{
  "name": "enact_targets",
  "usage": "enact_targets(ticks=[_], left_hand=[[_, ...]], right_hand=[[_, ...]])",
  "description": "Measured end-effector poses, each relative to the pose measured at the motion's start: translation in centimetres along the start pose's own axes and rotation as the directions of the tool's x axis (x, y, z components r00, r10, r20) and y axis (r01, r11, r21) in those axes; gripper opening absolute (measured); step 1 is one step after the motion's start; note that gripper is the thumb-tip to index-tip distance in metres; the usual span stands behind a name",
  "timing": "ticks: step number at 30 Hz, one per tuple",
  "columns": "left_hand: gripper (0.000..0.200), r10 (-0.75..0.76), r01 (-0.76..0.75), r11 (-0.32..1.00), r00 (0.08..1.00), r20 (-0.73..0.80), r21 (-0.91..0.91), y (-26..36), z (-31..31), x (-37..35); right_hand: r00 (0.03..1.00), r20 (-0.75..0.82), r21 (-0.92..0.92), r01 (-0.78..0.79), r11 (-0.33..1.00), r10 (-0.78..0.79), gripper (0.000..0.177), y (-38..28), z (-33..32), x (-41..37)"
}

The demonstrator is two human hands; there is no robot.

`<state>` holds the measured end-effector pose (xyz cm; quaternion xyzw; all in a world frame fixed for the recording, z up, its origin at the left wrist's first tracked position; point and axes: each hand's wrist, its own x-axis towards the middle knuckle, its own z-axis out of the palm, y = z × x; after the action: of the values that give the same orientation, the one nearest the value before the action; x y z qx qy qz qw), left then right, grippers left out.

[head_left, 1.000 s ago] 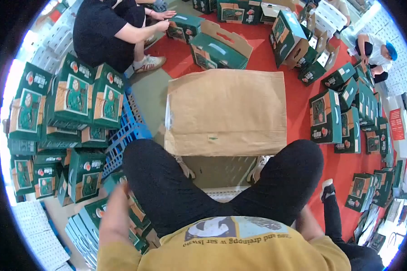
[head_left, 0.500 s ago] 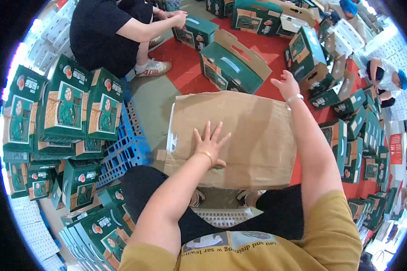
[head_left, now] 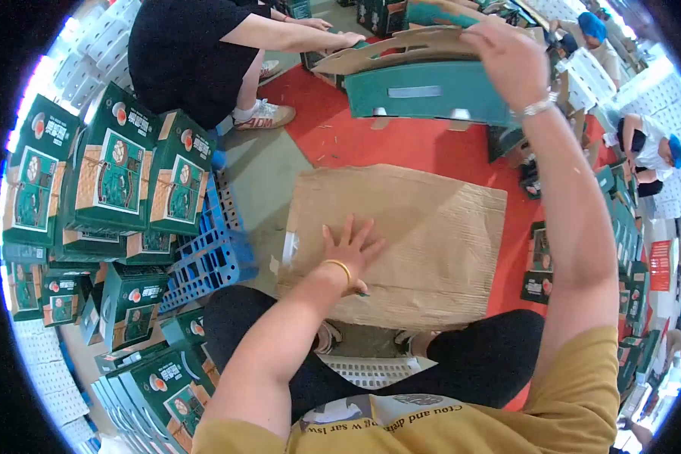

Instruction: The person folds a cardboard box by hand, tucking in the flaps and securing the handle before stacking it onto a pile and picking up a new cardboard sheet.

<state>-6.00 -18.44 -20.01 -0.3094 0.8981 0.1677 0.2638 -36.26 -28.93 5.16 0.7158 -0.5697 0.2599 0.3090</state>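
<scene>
My left hand (head_left: 350,246) lies flat with spread fingers on a brown cardboard box (head_left: 424,250) between my knees. Ahead of it, my right hand (head_left: 511,64) is raised and closed on the brown edge of a green carton (head_left: 469,83). That carton is tipped so its green face with a pale handle strip shows, and its cardboard flaps stand along the far side. Another person's hand (head_left: 348,40) is right by the carton's left end.
Printed green cartons (head_left: 113,174) are stacked at left beside a blue plastic pallet (head_left: 212,257). More cartons (head_left: 620,227) fill the right side. A person in black (head_left: 181,60) sits at upper left, and people in blue caps work at far right. Red matting (head_left: 408,144) covers the floor ahead.
My right hand has moved forward and closed on the green carton, which is now lifted and turned. The seated person's arm has reached right. My left hand stays on the cardboard.
</scene>
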Motion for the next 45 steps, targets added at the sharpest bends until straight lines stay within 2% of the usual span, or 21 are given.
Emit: enact_targets(ticks=[2, 4, 6, 8, 10, 11, 13, 15, 16, 18, 19, 21, 23, 25, 27, 29, 30, 35, 38, 42, 45], left_hand=[[0.115, 0.032, -0.017, 0.991, 0.993, 0.111, -0.129, -0.6, -2.8, -0.2], [0.123, -0.105, -0.162, 0.589, 0.956, -0.274, -0.792, -4.1, -1.2, 2.1], [0.128, -0.36, -0.655, 0.267, 0.613, -0.703, -0.707, -4.3, -5.2, -0.8], [0.131, -0.35, -0.836, 0.331, 0.323, -0.879, -0.439, -5.9, -7.8, -2.8], [0.125, -0.273, -0.805, 0.482, 0.239, -0.932, -0.347, -5.1, -10.3, -8.4], [0.108, -0.209, -0.852, 0.368, 0.313, -0.926, -0.371, -4.9, -10.0, -9.9], [0.083, -0.048, -0.662, 0.693, 0.354, -0.934, -0.286, -3.3, -8.2, -12.9], [0.071, -0.049, -0.574, 0.711, 0.536, -0.843, -0.406, -2.1, -5.0, -13.9], [0.072, -0.012, -0.53, 0.728, 0.624, -0.781, -0.434, -1.8, -4.0, -14.4], [0.08, 0.042, -0.572, 0.739, 0.566, -0.824, -0.355, -2.3, -3.3, -14.3], [0.083, 0.062, -0.557, 0.772, 0.546, -0.836, -0.306, -2.1, -3.5, -14.7], [0.091, 0.052, -0.59, 0.701, 0.604, -0.795, -0.402, -1.2, -4.1, -15.5], [0.084, 0.029, -0.411, 0.851, 0.658, -0.752, -0.327, -0.7, -4.2, -16.3], [0.079, 0.035, -0.421, 0.846, 0.655, -0.755, -0.326, -0.5, -4.1, -16.4], [0.061, 0.044, -0.433, 0.856, 0.604, -0.796, -0.281, -0.3, -4.2, -16.3], [0.058, 0.002, -0.426, 0.846, 0.603, -0.798, -0.32, -0.1, -4.0, -15.9], [0.056, -0.031, -0.425, 0.832, 0.607, -0.794, -0.357, 0.0, -3.8, -15.7], [0.048, -0.139, -0.337, 0.83, 0.647, -0.75, -0.444, 0.4, -4.3, -14.9], [0.043, -0.241, -0.254, 0.758, 0.747, -0.62, -0.601, 0.6, -5.5, -14.7], [0.035, -0.245, -0.318, 0.8, 0.601, -0.761, -0.508, -0.5, -3.9, -12.8], [0.033, -0.37, -0.531, 0.395, 0.655, -0.659, -0.75, -0.7, -2.8, -12.1]], right_hand=[[1.0, 0.023, -0.002, -0.019, 1.0, 0.019, 0.02, -0.6, -7.0, 0.5], [0.997, 0.005, 0.205, -0.072, 0.976, 0.073, 0.022, -1.2, -13.2, 0.1], [0.986, -0.052, 0.263, -0.139, 0.955, 0.158, 0.024, 0.0, -17.3, -0.6], [0.906, 0.009, 0.363, -0.398, 0.842, 0.424, 0.026, -0.5, -19.7, -2.5], [0.904, 0.001, 0.268, -0.412, 0.871, 0.428, 0.031, -0.8, -20.6, -6.2], [0.851, 0.055, 0.308, -0.511, 0.802, 0.522, 0.031, -1.1, -20.0, -8.7], [0.743, 0.15, 0.348, -0.657, 0.668, 0.652, 0.03, -2.3, -17.3, -14.8], [0.694, 0.253, 0.305, -0.718, 0.626, 0.674, 0.031, -4.7, -14.1, -20.9], [0.528, 0.282, 0.577, -0.76, 0.299, 0.801, 0.032, -5.6, -12.0, -24.1], [0.624, 0.283, 0.761, -0.609, 0.225, 0.729, 0.038, -7.6, -13.7, -25.7], [0.575, 0.308, 0.792, -0.596, 0.131, 0.758, 0.045, -8.5, -15.0, -25.9], [0.519, 0.224, 0.611, -0.734, 0.296, 0.825, 0.043, -10.1, -17.1, -27.0], [0.566, 0.1, 0.559, -0.712, 0.424, 0.818, 0.038, -11.1, -17.6, -27.9], [0.682, -0.038, 0.364, -0.671, 0.646, 0.73, 0.037, -12.5, -18.7, -27.7], [0.684, -0.075, 0.39, -0.649, 0.653, 0.725, 0.036, -13.4, -19.0, -27.6], [0.804, -0.228, 0.308, -0.475, 0.824, 0.549, 0.034, -13.9, -19.0, -28.1], [0.903, -0.105, 0.127, -0.404, 0.906, 0.418, 0.029, -14.6, -19.8, -27.1], [0.866, 0.368, 0.08, -0.393, 0.916, 0.339, 0.024, -14.3, -17.1, -27.3], [0.821, 0.453, 0.039, -0.408, 0.912, 0.348, 0.023, -13.6, -16.9, -26.2], [0.904, 0.303, 0.145, -0.356, 0.923, 0.301, 0.025, -13.5, -16.8, -27.1], [0.892, 0.251, 0.141, -0.418, 0.897, 0.376, 0.025, -14.7, -17.8, -27.5]])
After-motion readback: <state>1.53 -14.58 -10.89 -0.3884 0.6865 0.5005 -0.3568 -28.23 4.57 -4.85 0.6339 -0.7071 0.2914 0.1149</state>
